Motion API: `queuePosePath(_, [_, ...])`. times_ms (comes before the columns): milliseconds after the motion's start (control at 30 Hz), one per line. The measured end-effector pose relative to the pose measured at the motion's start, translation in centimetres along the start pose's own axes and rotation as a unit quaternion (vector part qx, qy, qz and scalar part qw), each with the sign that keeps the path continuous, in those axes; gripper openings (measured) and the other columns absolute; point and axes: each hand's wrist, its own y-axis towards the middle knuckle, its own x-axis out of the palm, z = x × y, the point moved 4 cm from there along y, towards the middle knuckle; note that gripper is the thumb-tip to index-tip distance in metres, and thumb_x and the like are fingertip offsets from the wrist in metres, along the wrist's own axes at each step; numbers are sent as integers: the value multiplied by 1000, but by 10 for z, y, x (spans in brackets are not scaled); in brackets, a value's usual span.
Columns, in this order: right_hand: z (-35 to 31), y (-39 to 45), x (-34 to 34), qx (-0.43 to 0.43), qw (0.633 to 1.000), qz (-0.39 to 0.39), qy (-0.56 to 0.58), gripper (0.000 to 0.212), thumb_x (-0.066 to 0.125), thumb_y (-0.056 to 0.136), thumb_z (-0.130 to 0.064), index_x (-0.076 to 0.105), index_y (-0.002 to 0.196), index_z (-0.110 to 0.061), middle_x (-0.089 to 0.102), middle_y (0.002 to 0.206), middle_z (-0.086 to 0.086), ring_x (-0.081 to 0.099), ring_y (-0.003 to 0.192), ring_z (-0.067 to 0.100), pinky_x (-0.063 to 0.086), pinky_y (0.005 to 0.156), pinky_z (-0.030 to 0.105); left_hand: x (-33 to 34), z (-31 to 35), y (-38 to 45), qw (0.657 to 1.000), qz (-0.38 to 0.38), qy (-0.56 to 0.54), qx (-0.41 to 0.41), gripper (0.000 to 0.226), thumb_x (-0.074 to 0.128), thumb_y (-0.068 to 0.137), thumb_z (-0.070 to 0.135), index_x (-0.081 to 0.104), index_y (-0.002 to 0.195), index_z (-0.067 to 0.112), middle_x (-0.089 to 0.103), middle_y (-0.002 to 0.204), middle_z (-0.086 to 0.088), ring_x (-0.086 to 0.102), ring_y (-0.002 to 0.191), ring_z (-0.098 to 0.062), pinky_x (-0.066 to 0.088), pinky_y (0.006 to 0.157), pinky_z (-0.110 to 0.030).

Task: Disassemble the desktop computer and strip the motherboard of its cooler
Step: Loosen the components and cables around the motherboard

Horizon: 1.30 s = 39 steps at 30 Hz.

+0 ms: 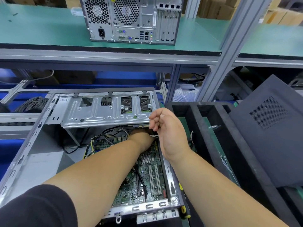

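An open desktop case (24,154) lies on its side in front of me, with the green motherboard (147,182) showing inside. A silver drive cage (106,110) is swung up at the case's far end. My left hand (141,140) reaches deep under the cage; its fingers are hidden there. My right hand (167,133) hovers at the cage's right corner, fingers curled around a thin white cable tie (154,136). Black cables (111,133) loop beside my left wrist. A small silver heatsink (145,158) sits on the board. The cooler is hidden.
A second computer tower (131,20) stands on the green upper shelf (41,30). A dark side panel (268,128) leans at the right over a black foam tray (205,115). A yellow-handled tool (184,210) lies by the case's near right corner.
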Motion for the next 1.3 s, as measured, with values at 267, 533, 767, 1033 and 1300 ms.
queuePosePath(267, [2, 1, -1, -2, 1000, -5, 2, 30, 36, 75, -16, 65, 71, -21, 57, 66, 4, 42, 69, 21, 35, 65, 29, 3, 0, 1, 1000, 1, -3, -6, 28, 39, 96, 29, 31, 70, 23, 61, 108, -11, 57, 94, -22, 35, 75, -28])
queuePosePath(533, [3, 1, -1, -6, 1000, -7, 1, 30, 36, 75, -15, 66, 72, -20, 57, 66, 5, 42, 71, 23, 36, 65, 28, 8, 0, 5, 995, -25, 94, 27, 25, 36, 98, 22, 56, 112, 15, 57, 124, -14, 55, 117, -27, 40, 92, -32])
queuePosePath(767, [2, 1, 0, -12, 1000, -12, -11, 27, 35, 76, -15, 63, 77, -14, 57, 66, 3, 42, 70, 23, 34, 67, 33, -16, -4, -2, 995, -47, 61, 64, 38, 34, 105, 22, 34, 67, 25, 37, 71, 9, 40, 61, -3, 35, 47, -2])
queuePosePath(1033, [2, 3, 1, -4, 999, -16, -30, 27, 35, 72, -14, 62, 77, -12, 56, 65, 3, 43, 68, 19, 34, 66, 31, -18, 0, -23, 993, -61, 102, 18, 27, 40, 99, 25, 56, 119, 16, 60, 119, -10, 57, 110, -29, 48, 92, -37])
queuePosePath(1300, [3, 3, -2, -2, 999, -25, -40, 26, 36, 75, -15, 61, 79, -11, 57, 67, 3, 45, 66, 15, 38, 68, 30, -39, -3, -81, 988, -130, 88, 10, 37, 47, 98, 31, 56, 126, 10, 56, 129, -12, 53, 117, -27, 44, 93, -32])
